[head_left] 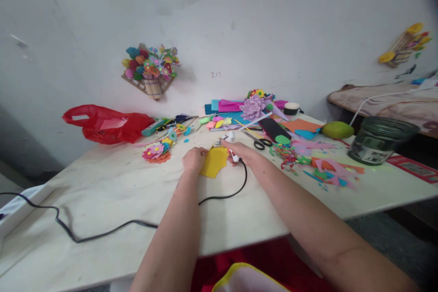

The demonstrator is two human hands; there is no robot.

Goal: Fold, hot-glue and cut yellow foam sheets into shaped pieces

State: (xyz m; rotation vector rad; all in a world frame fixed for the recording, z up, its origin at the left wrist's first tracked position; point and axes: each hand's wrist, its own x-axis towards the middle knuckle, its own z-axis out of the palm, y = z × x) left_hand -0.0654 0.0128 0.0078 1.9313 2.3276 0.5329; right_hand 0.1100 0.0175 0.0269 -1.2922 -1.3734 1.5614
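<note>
A yellow craft-foam piece point(214, 163) with a scalloped edge lies in front of me. My left hand point(194, 159) pinches its left edge between thumb and fingers. In my right hand point(241, 151) is a small white hot glue gun point(235, 157), its black cord point(245, 178) running from the handle. The fingers are wrapped round the handle, and the front of the gun is over the upper edge of the yellow foam. Whether the nozzle touches the foam is too small to tell.
Foam flowers point(155, 150) and a red plastic bag point(106, 123) lie left. Scissors point(263, 143), colourful scraps point(328, 175), a mango-like green fruit point(338, 130) and a dark glass jar point(379, 141) stand right. The cord crosses the table toward a white power strip point(27, 205).
</note>
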